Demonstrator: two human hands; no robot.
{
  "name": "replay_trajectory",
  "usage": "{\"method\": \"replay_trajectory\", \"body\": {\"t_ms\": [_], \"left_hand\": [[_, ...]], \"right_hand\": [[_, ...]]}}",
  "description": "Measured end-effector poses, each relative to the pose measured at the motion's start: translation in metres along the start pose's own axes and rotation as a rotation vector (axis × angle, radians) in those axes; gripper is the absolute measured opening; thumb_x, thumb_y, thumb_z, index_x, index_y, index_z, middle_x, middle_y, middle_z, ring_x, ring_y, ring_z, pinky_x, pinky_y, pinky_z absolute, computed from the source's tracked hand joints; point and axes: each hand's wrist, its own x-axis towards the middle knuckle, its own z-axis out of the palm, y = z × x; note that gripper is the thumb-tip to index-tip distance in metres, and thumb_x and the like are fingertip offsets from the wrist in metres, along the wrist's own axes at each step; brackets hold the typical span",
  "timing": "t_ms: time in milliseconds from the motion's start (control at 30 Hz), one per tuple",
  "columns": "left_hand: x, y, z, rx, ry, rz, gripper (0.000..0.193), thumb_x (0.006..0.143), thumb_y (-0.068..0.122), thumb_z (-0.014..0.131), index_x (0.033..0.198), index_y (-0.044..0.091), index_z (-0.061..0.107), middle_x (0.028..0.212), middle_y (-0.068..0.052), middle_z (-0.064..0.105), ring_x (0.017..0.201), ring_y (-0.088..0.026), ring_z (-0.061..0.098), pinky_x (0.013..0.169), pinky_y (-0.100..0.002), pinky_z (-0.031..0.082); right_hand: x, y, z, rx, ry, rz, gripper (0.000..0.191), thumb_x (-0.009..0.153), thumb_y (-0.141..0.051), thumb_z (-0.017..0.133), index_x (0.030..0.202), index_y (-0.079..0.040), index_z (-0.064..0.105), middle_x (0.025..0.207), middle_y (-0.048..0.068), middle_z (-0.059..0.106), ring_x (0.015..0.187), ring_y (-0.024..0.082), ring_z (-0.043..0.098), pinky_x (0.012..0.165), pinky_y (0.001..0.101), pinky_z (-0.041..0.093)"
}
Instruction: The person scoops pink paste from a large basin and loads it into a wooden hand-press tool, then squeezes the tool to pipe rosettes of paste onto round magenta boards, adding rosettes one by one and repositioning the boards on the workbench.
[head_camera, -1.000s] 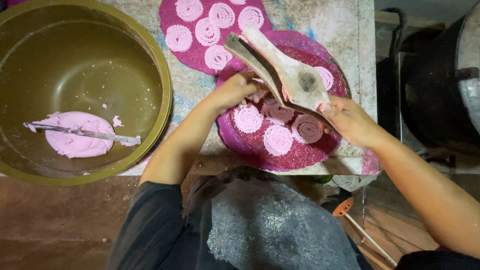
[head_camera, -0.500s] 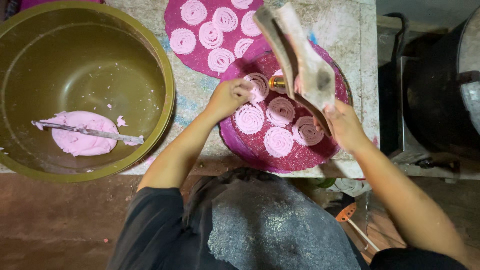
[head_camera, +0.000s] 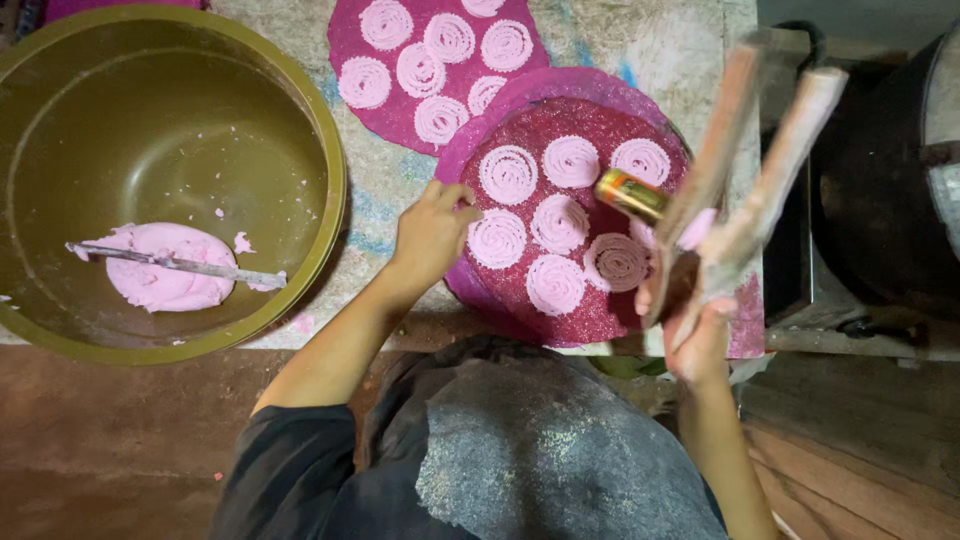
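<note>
Bowl: a large olive-green metal bowl (head_camera: 300, 120) sits at the far left on the worn grey table (head_camera: 650, 40).
Dough: a lump of pink dough (head_camera: 165, 278) lies on the bowl's floor, with small pink crumbs scattered near it.
Knife: a thin metal knife (head_camera: 175, 263) rests flat across the dough, its tip pointing right.
Upper mat: a round pink mat (head_camera: 350, 50) lies at the top centre, carrying several pink dough spirals (head_camera: 448, 38); its lower right edge is overlapped by the nearer mat.
Left hand: the left hand (head_camera: 432, 232) is curled, fingers pressed together, pinching the left rim of the nearer mat.
Nearer mat: a round dark-pink glittery mat (head_camera: 600, 125) lies at the table's front edge, just right of the left hand, bearing seven pressed spirals (head_camera: 508, 174).
Press: a wooden two-handled dough press (head_camera: 745, 175) with a brass barrel (head_camera: 630, 193) is tilted above the mat's right side, blurred, its handles pointing up and away.
Right hand: the right hand (head_camera: 690, 320) is clenched around the lower ends of the press handles.
Pot: a dark pot (head_camera: 890, 200) stands at the far right, beside the table.
</note>
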Motion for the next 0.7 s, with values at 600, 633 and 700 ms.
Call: {"method": "replay_trajectory", "body": {"t_ms": [600,633,700], "left_hand": [[0.014,-0.011,0.021,-0.241,-0.055,-0.471,0.026,0.096,0.014,0.067,0.121,0.009,0.069,0.102,-0.015,0.067,0.082,-0.029,0.068,0.076,-0.041,0.054],[0.017,-0.011,0.023,-0.239,-0.050,-0.490,0.028,0.095,0.015,0.068,0.122,0.009,0.069,0.098,-0.014,0.068,0.080,-0.028,0.068,0.074,-0.041,0.054],[0.023,-0.011,0.025,-0.238,-0.040,-0.526,0.032,0.093,0.017,0.071,0.123,0.009,0.068,0.090,-0.011,0.071,0.076,-0.026,0.069,0.070,-0.040,0.055]], "right_hand": [[-0.086,0.045,-0.108,-1.620,0.820,0.314,0.083,0.082,-0.067,0.080,0.127,0.000,0.059,0.117,0.027,0.068,0.104,0.049,0.065,0.084,0.0596,0.049],[-0.086,0.044,-0.106,-1.635,0.813,0.252,0.085,0.080,-0.066,0.080,0.130,0.000,0.059,0.118,0.026,0.068,0.105,0.048,0.064,0.083,0.0596,0.049],[-0.083,0.036,-0.103,-1.721,0.786,0.185,0.086,0.077,-0.064,0.082,0.130,-0.001,0.060,0.117,0.026,0.067,0.104,0.047,0.064,0.082,0.0590,0.048]]}}
